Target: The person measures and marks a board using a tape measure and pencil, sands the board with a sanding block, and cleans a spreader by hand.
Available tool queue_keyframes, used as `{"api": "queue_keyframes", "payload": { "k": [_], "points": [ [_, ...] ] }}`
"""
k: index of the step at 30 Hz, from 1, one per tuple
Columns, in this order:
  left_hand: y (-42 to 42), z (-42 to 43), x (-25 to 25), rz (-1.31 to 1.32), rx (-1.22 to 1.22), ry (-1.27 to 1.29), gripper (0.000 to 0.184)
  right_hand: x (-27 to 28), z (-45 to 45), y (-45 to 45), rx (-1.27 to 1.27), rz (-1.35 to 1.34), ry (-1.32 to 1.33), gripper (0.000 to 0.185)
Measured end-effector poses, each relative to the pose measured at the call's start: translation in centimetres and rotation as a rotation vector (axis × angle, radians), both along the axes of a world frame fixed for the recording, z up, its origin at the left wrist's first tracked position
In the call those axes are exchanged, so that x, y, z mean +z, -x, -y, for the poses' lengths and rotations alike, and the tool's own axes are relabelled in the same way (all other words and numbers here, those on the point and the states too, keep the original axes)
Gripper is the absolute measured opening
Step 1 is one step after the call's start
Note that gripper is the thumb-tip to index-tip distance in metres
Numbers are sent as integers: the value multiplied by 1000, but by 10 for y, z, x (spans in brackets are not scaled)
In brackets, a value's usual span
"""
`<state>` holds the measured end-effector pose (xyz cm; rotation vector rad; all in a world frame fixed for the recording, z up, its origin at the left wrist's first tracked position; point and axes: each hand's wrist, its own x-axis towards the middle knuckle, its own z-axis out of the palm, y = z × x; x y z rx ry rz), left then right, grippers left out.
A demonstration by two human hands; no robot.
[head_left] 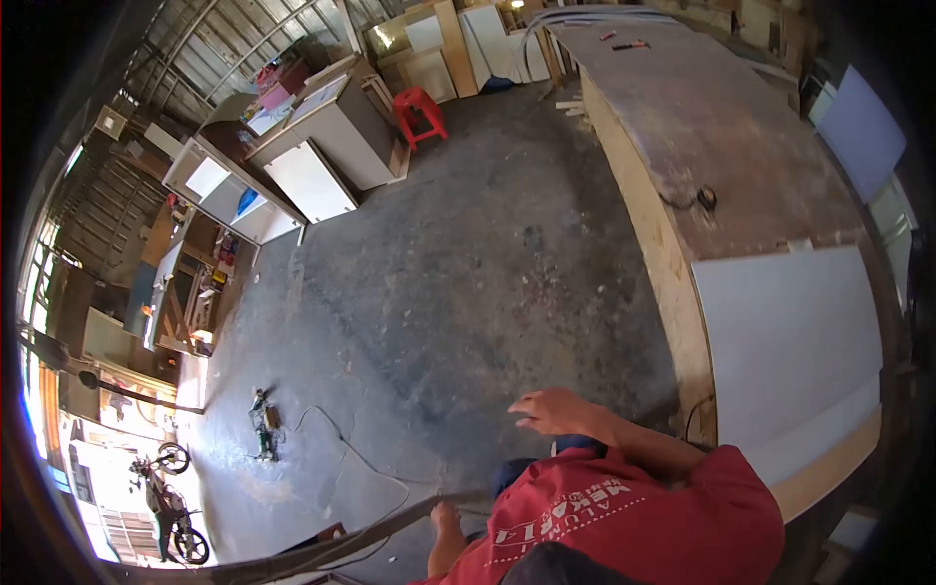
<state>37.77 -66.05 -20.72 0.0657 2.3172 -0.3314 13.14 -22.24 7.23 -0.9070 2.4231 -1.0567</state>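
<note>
My right hand [551,411] is stretched out over the grey concrete floor [468,322]. Its fingers are apart and nothing is in them. Lower down, my left hand [446,517] looks closed beside a long dark strip [395,524]; whatever it grips, if anything, is hidden. Between the two arms lies my red shirt with white lettering [585,517]. A pale cable [375,470] runs across the floor past my left hand towards a green power tool [263,426].
A long workbench [712,127] stands along the right, with a white panel [795,341], a coiled dark item [705,198] and a hammer-like tool [631,46] on top. Further off are a red stool [419,117], cabinets [336,136] and, at lower left, a motorbike [171,502].
</note>
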Motion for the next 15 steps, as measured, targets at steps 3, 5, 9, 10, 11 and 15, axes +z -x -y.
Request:
{"api": "queue_keyframes", "payload": {
  "k": [3,5,9,10,11,15],
  "points": [
    [93,-23,1,-77,977,-420,31,16,21,97,124,10,46,35],
    [174,-46,-5,-93,1066,-532,29,13,26,172,169,-7,83,35],
    [336,-83,-24,-23,907,-594,24,-60,10,332,-81,206,139,34],
    [372,-87,-28,-8,863,-604,23,-99,-5,366,-278,182,151,31],
    [412,-89,-34,3,813,-616,23,-169,-25,394,-412,6,59,29],
    [579,-76,-39,28,627,-600,20,-327,-135,393,-751,330,-477,30]
  ]
}}
